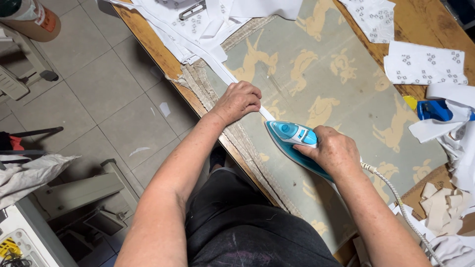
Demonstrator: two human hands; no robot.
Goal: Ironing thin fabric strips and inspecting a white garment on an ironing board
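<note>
two bare hands are at work on the wooden counter (pixel 148 37), over a pale green pressing cloth (pixel 346 89) printed with tan animal shapes. the right hand (pixel 334 151) has its grip closed around the handle of a teal steam iron (pixel 292 141), whose pointed nose faces up the cloth toward the other hand. the left hand (pixel 238 100) lies knuckles up with its fingers pressed down on a narrow white fabric strip (pixel 232 79), just ahead of the iron's tip; that grip is flat and bearing down, not wrapped around anything. the strip runs in a straight line from under the iron, beneath the left hand, up to a heap of white printed fabric (pixel 208 22) at the far end.

to my eye, doing this well means keeping the strip taut and straight with the holding hand, fingers clear of the hot nose, and letting the iron follow the line without wandering off the edge of the cloth. the cord (pixel 396 195) trails off behind the right wrist and should stay slack.

no open containers show on the counter. folded white pieces with small star prints (pixel 423 64) lie at the right, near a blue tool (pixel 433 109), and beige scraps (pixel 440 207) sit loose lower down.
</note>
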